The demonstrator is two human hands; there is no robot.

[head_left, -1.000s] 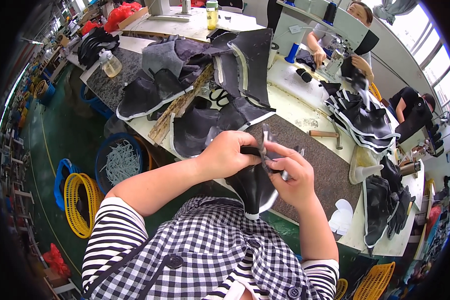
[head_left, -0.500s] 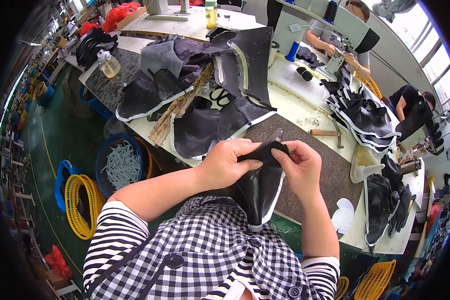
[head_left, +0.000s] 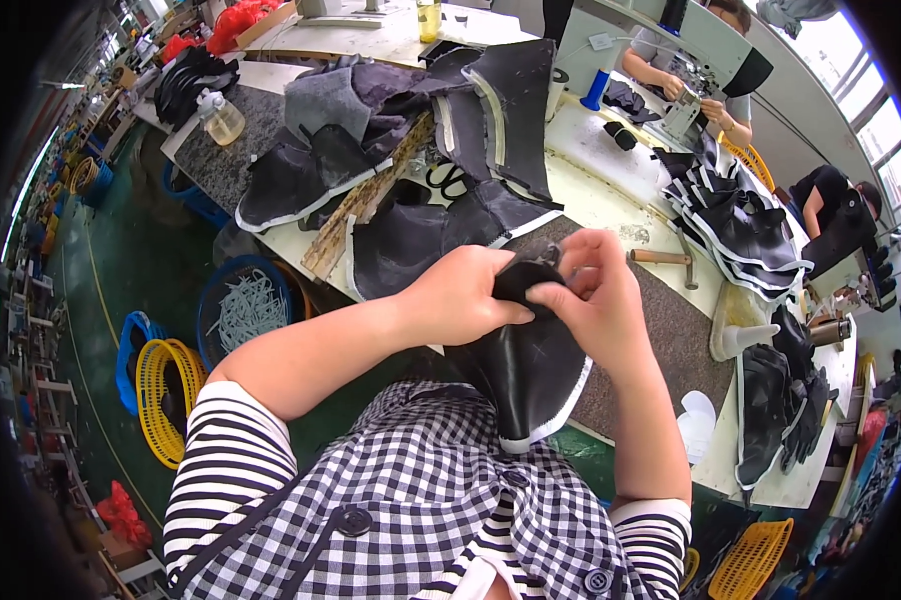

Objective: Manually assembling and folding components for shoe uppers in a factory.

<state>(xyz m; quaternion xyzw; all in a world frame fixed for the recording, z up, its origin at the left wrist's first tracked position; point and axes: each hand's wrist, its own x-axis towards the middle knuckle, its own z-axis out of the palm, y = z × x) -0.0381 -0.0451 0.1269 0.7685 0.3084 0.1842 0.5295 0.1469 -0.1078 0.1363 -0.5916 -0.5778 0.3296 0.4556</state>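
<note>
A black leather boot upper (head_left: 516,370) with a white lower edge hangs in front of my chest. My left hand (head_left: 461,295) grips its top edge from the left, thumb on the near side and fingers behind. At the right of the same edge, my right hand (head_left: 596,295) pinches the leather with its thumb against partly hidden fingers; the other fingers are curled and raised. The upper's top is folded, showing a dark inner side. Just beyond my hands, another black boot upper (head_left: 401,245) lies on the table, beside scissors with black handles (head_left: 446,180).
A hammer (head_left: 666,257) lies on the table to the right, near a stack of white-edged uppers (head_left: 736,230). Several leather pieces (head_left: 516,110) cover the far table. Left of me stand a basket of pale strips (head_left: 251,310) and a yellow basket (head_left: 151,400). Across, a person works at a sewing machine (head_left: 686,100).
My right hand's fingers have lifted and curled above the top edge. The boot upper has turned, so more of its right face and white edge shows. My left hand keeps its grip.
</note>
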